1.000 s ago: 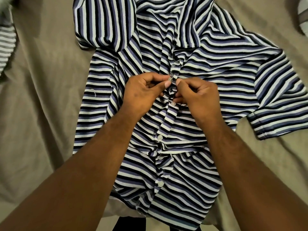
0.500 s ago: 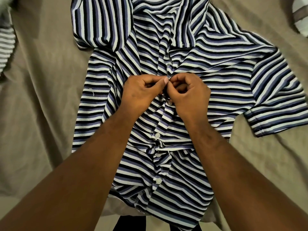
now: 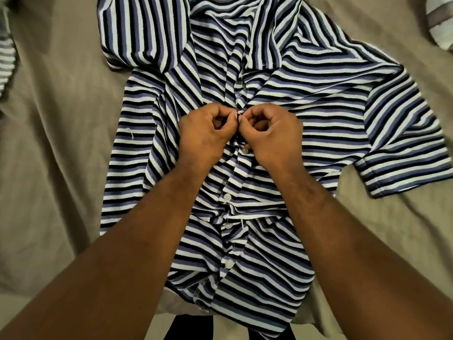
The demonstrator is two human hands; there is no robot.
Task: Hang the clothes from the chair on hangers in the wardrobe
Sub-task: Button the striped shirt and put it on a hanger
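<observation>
Striped shirt [image 3: 306, 114] in curled pinch of left hand [image 3: 203, 133], right hand [image 3: 272, 136].

Creased taupe sheet [image 3: 61, 192] fills the field of view, with long diagonal folds at its left side and shallower ridges at its right. At the sheet's upper-left edge lies a grey-and-white striped cloth [image 3: 6, 65]; at its upper-right corner, a pale cloth with a grey band [image 3: 441, 25]. Below its near edge is an unidentifiable dark shape [image 3: 191, 330]. Lighting is soft and even.
</observation>
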